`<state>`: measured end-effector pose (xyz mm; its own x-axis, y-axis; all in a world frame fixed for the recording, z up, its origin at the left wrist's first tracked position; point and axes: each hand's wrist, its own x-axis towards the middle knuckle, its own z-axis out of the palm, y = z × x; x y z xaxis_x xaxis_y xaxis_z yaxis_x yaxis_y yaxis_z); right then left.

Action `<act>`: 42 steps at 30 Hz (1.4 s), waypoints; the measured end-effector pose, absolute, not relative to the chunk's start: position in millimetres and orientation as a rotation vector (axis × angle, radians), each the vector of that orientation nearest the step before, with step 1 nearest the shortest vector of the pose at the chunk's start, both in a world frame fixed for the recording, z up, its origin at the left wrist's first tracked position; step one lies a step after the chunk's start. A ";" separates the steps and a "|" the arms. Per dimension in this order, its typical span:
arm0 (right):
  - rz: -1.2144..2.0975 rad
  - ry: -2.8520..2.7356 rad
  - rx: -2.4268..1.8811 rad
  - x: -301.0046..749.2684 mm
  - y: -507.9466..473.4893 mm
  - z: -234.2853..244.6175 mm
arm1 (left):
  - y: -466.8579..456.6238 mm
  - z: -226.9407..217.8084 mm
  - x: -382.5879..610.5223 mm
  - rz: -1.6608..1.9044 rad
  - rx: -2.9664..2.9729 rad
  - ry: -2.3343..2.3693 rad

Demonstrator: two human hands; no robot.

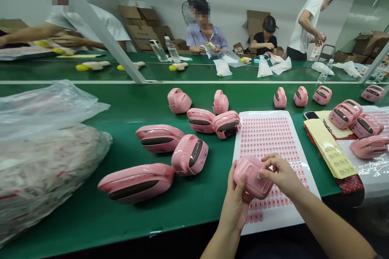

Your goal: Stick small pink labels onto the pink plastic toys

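Observation:
My left hand [235,196] is closed around a pink plastic device [251,172] with rounded edges, held tilted above the table. My right hand [281,174] pinches a small pale piece [259,176], seemingly a sticker, against the device's upper face. Its exact shape is too small to make out. Beneath both hands lies a white sheet [267,137] carrying rows of small pink stickers with red marks. Left of the sheet stand several like pink devices with handles and dark windows, among them a near one [136,182] and an upright one [190,154].
A large clear plastic bag [54,170] fills the table's left side. To the right are yellow paper [331,149], a phone [311,116] and more pink devices [346,114]. A slanted metal post [100,28] rises at the table's back. Beyond it, several people work.

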<state>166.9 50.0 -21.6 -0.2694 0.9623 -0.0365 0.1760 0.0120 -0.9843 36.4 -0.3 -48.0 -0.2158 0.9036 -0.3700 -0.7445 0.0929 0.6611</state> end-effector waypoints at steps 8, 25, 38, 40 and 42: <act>1.287 -1.527 -1.217 161.4 46.9 -22.6 | -0.7 -45.7 34.1 1.506 0.235 0.950; 0.323 -1.829 -0.942 148.0 35.2 -39.3 | 1.3 -50.9 28.9 1.511 0.200 0.898; 0.532 -1.943 -0.911 184.8 -25.7 -122.8 | 7.0 -64.1 9.0 1.592 -0.125 0.786; 0.531 -2.028 -0.923 183.8 -33.5 -139.3 | 7.2 -77.3 7.7 1.579 -0.094 0.727; 0.486 -2.089 -0.918 183.5 -36.1 -149.9 | 7.4 -87.5 9.0 1.566 -0.069 0.692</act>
